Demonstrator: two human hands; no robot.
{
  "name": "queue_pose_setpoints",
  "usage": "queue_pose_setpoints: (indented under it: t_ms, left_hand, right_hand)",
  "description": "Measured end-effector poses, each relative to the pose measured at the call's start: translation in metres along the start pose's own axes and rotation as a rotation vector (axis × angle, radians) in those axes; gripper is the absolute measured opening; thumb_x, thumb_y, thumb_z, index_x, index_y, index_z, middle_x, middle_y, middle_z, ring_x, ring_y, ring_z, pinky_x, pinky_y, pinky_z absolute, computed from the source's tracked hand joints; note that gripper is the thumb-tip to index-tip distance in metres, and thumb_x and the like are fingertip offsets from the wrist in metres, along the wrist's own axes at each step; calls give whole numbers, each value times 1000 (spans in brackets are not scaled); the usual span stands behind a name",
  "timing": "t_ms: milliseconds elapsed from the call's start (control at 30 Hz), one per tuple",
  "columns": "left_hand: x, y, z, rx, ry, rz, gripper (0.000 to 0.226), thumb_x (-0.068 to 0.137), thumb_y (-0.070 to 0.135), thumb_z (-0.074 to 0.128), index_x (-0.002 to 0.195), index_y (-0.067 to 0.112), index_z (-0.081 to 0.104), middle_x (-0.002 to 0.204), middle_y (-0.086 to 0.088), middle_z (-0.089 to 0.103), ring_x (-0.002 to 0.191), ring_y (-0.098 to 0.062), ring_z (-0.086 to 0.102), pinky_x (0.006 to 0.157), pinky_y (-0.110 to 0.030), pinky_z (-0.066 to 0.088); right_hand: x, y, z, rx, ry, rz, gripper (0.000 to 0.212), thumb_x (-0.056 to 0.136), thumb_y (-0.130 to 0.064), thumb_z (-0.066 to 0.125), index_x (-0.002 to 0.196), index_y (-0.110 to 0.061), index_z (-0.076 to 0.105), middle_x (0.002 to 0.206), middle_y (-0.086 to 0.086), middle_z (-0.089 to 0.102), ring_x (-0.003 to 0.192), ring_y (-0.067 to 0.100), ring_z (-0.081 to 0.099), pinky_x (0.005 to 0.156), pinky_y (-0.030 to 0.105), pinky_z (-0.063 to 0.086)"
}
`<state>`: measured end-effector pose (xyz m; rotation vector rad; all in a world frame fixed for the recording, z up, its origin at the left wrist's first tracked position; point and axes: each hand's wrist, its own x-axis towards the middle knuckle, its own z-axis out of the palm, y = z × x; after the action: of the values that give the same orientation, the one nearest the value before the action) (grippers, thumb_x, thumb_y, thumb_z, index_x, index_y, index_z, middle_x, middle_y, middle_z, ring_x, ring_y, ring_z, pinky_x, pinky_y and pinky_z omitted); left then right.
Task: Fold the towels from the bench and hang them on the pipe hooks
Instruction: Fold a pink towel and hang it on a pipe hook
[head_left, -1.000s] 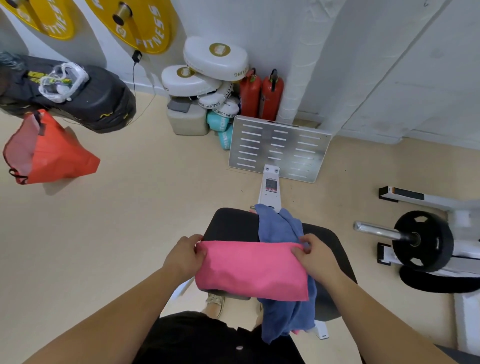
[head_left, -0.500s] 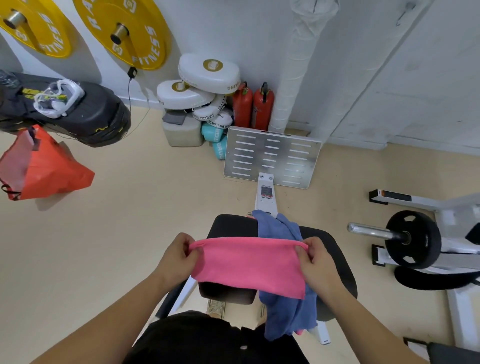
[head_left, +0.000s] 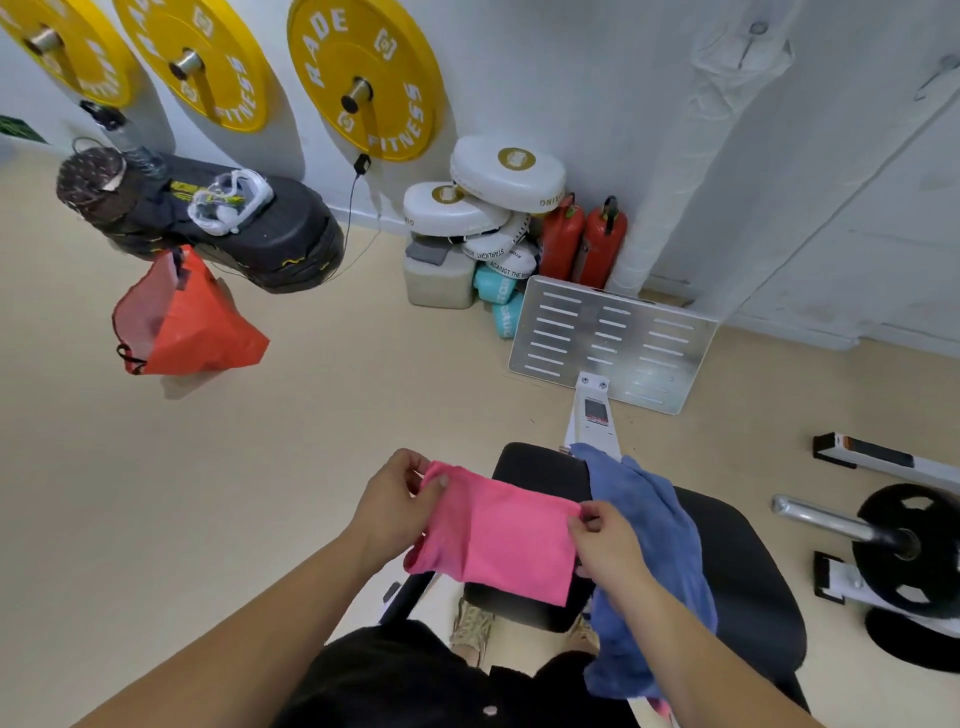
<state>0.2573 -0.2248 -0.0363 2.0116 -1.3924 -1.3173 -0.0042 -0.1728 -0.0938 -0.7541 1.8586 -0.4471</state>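
Three yellow weight plates (head_left: 366, 78) hang along the wall at upper left; the nearest reads "RADE" and "FITNESS". Below them, white boxing pads (head_left: 506, 171) are stacked, one strap printed "STARLIGHT", beside two red fire extinguishers (head_left: 582, 241). At lower centre, the left hand (head_left: 392, 506) and right hand (head_left: 608, 540) each pinch an upper corner of one folded pink towel (head_left: 504, 540), held above the black bench (head_left: 737, 561). One blue towel (head_left: 649, 525) is draped over the bench, just right of the pink one.

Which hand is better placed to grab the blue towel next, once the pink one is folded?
The right hand, probably. It pinches the pink towel right beside the blue towel on the bench; the left hand is farther off.
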Motion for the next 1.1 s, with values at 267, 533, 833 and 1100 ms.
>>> queue_pose_setpoints:
  t_ms: [267,533,833,1100]
  left_hand:
    - [-17,28,92,217,-149,127,10,92,35,64,94,27,58,71,6,65,66,-10,62,60,-25,48]
    - [-8,31,158,396,-298,109,27,97,31,60,118,15,60,97,-3,73,89,-22,67,82,-35,54]
    - [-2,-6,107,385,-68,-34,37,89,31,55,125,25,57,116,7,62,100,-17,66,84,-34,55]
    - [1,-32,95,216,-129,-227,33,84,30,69,111,14,60,98,2,67,89,-20,63,74,-31,52]
  right_hand:
    - [-18,14,-20,-12,-8,-49,36,99,-5,46,88,-34,64,83,-2,69,77,18,61,83,35,52]
    - [-29,32,-51,-19,-279,-42,42,104,-11,47,145,-18,53,137,-14,57,125,-1,52,109,17,35]
    - [-27,26,-24,-369,-66,-299,34,96,-33,54,128,-43,58,114,-17,57,103,3,57,78,27,54]
    - [-17,22,18,-843,-107,-337,79,84,-64,57,154,-48,22,140,0,30,123,22,40,86,34,54]
